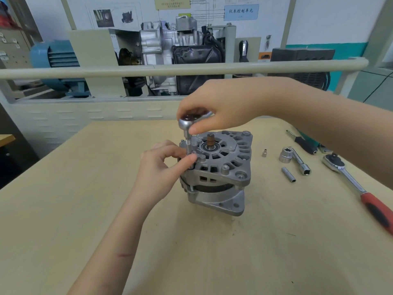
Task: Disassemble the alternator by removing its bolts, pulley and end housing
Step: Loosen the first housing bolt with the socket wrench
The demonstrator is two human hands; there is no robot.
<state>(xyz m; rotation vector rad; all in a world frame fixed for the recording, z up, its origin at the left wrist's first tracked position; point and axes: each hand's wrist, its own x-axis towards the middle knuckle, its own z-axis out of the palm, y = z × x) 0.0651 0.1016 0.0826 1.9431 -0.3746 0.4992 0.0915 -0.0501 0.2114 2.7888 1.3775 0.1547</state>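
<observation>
Gripping one small ratchet (187, 121) in my right hand (221, 107), my left hand (161, 165) pinched its socket (188, 149) on one alternator (217, 167); three loose sockets (288, 174) lay on the desk (85, 188).

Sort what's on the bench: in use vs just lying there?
In use: alternator, small ratchet in right hand, its socket extension pinched by left hand.

Idle: big socket, tube socket, small bit, red-handled ratchet, black-handled tool.

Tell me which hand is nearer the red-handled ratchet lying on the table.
Right. The right hand grips a small ratchet atop the alternator, left of the red-handled ratchet; the left hand is farther left, beyond the alternator.
</observation>
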